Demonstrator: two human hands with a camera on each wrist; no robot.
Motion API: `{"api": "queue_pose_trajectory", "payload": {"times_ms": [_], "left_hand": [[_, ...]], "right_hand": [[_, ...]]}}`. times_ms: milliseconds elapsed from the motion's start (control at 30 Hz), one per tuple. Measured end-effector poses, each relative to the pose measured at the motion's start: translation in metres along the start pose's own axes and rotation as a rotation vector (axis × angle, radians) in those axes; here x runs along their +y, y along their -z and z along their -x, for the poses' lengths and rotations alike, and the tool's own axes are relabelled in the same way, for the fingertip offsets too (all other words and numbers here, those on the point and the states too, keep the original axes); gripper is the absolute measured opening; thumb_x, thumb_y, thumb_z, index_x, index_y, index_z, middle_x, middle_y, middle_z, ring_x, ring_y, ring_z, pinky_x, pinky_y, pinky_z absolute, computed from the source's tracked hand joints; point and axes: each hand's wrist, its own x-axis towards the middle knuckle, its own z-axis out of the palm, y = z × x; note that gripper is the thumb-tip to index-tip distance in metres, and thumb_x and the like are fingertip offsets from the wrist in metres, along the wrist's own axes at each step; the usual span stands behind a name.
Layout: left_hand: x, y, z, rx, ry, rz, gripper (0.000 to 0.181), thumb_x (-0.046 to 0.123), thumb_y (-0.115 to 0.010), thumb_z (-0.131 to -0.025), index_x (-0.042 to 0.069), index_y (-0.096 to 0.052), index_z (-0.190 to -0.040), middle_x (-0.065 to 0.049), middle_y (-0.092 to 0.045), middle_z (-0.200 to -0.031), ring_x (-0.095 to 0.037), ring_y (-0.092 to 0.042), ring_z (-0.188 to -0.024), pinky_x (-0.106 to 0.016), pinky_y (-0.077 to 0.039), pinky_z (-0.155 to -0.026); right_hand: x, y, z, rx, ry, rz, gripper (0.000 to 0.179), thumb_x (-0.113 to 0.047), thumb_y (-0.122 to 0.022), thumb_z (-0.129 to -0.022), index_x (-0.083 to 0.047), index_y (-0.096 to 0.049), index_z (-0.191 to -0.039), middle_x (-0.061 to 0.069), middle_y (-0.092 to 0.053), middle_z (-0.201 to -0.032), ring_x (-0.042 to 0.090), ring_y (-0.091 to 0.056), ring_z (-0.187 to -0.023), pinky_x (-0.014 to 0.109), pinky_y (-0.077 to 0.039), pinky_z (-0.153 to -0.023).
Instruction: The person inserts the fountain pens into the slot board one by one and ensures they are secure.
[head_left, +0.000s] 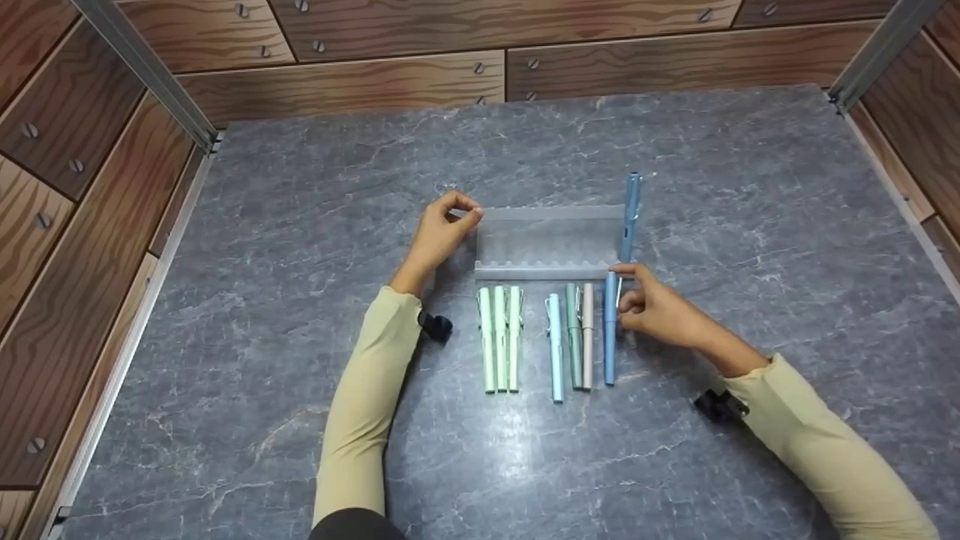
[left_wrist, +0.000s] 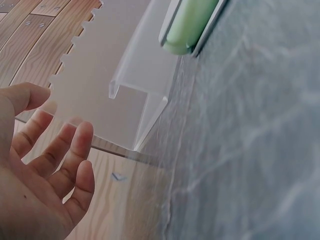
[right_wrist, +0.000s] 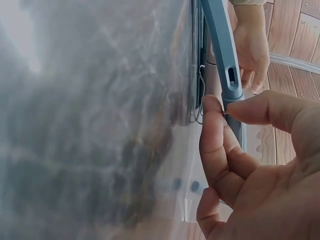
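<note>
My left hand (head_left: 442, 232) pinches the upper left corner of a clear plastic pen rack (head_left: 551, 240) between thumb and index finger; the other fingers spread behind the panel in the left wrist view. At the rack's right end a darker blue pen (head_left: 631, 214) leans in a slot. My right hand (head_left: 660, 307) pinches a blue pen (head_left: 610, 337) near its upper end, just in front of the rack's notched ledge. In the right wrist view, thumb and fingertips meet at this pen (right_wrist: 222, 50).
Before the rack lie several pens: three light green pens (head_left: 500, 341), a light blue pen (head_left: 556, 349), a dark green pen (head_left: 574, 337) and a beige pen (head_left: 588, 337). Wood-patterned walls (head_left: 390, 82) border the grey marbled table (head_left: 300, 225).
</note>
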Motion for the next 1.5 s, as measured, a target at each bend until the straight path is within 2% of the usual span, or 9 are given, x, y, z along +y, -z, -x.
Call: {"api": "queue_pose_trajectory", "payload": {"times_ms": [267, 600, 767, 1033, 1267, 1500], "left_hand": [[0.002, 0.001, 0.001, -0.011, 0.000, -0.013, 0.014, 0.017, -0.065, -0.092, 0.005, -0.066, -0.099, -0.009, -0.064, -0.103, -0.038, -0.067, -0.087, -0.020, -0.048, -0.065], [0.001, 0.000, 0.000, -0.001, -0.024, 0.002, 0.015, 0.015, -0.066, -0.091, 0.001, -0.066, -0.098, -0.009, -0.064, -0.099, -0.039, -0.066, -0.083, -0.018, -0.048, -0.063], [0.002, -0.001, 0.000, 0.003, -0.020, 0.006, 0.015, 0.014, -0.066, -0.091, 0.001, -0.066, -0.097, -0.008, -0.063, -0.098, -0.038, -0.065, -0.081, -0.019, -0.047, -0.063], [0.001, 0.000, 0.000, 0.007, -0.031, 0.001, 0.013, 0.013, -0.066, -0.090, 0.002, -0.066, -0.096, -0.008, -0.064, -0.097, -0.023, -0.064, -0.073, -0.019, -0.048, -0.063], [0.000, 0.001, 0.000, -0.014, -0.012, 0.013, 0.016, 0.018, -0.066, -0.091, 0.004, -0.066, -0.099, -0.009, -0.064, -0.101, -0.041, -0.066, -0.088, -0.024, -0.051, -0.069], [0.000, 0.001, 0.000, -0.004, -0.013, 0.014, 0.016, 0.016, -0.066, -0.091, 0.002, -0.066, -0.098, -0.008, -0.064, -0.098, -0.041, -0.066, -0.086, -0.019, -0.049, -0.066]], "right_hand": [[-0.004, 0.007, 0.003, 0.012, 0.017, -0.038, 0.072, 0.015, -0.051, -0.077, 0.006, -0.017, -0.140, 0.002, -0.051, -0.077, 0.003, -0.051, -0.069, 0.016, -0.044, -0.062], [-0.010, 0.018, 0.006, 0.037, 0.034, -0.044, 0.070, 0.014, -0.053, -0.080, 0.003, -0.017, -0.139, 0.002, -0.055, -0.082, 0.005, -0.054, -0.069, 0.018, -0.047, -0.062], [-0.014, 0.023, 0.006, 0.052, 0.022, -0.055, 0.069, 0.012, -0.054, -0.083, 0.002, -0.016, -0.140, 0.003, -0.055, -0.085, 0.007, -0.058, -0.071, 0.022, -0.052, -0.067], [-0.020, 0.030, 0.004, 0.079, 0.021, -0.052, 0.068, 0.009, -0.055, -0.087, -0.001, -0.015, -0.142, 0.003, -0.055, -0.089, 0.007, -0.059, -0.075, 0.020, -0.053, -0.069], [-0.035, 0.034, -0.004, 0.098, 0.034, -0.028, 0.068, 0.006, -0.057, -0.088, -0.004, -0.016, -0.141, 0.005, -0.054, -0.088, 0.008, -0.056, -0.073, 0.021, -0.052, -0.069], [-0.049, 0.037, -0.011, 0.123, 0.064, 0.017, 0.066, 0.002, -0.057, -0.092, -0.006, -0.017, -0.143, 0.007, -0.055, -0.090, 0.007, -0.057, -0.073, 0.021, -0.052, -0.067]]}}
